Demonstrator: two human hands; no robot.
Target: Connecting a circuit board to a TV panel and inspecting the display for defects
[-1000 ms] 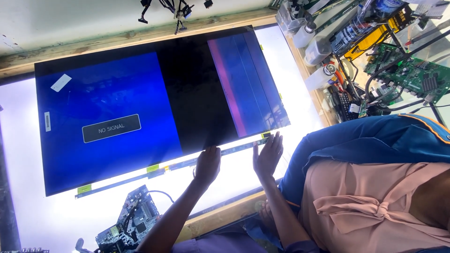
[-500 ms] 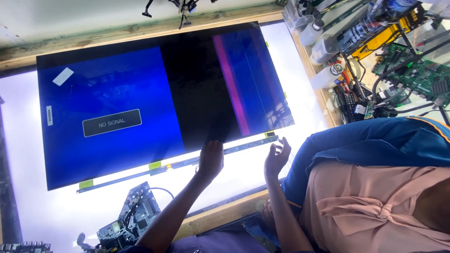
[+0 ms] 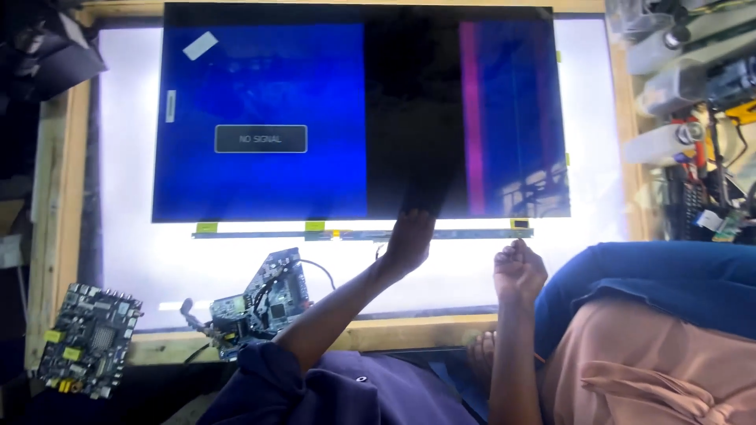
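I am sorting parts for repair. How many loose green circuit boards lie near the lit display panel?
2. One green circuit board lies below the display panel, beside the left hand; another green circuit board lies at the bottom left corner. The cluttered right side may hide more.

Glossy glass display panel (image 3: 315,118) on a rough wooden frame (image 3: 55,197) (backlit, smooth white surface (image 3: 126,236)).

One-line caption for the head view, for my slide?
Left hand presses the lower edge of a lit display panel showing blue, black and pink bands; right hand hovers fisted.
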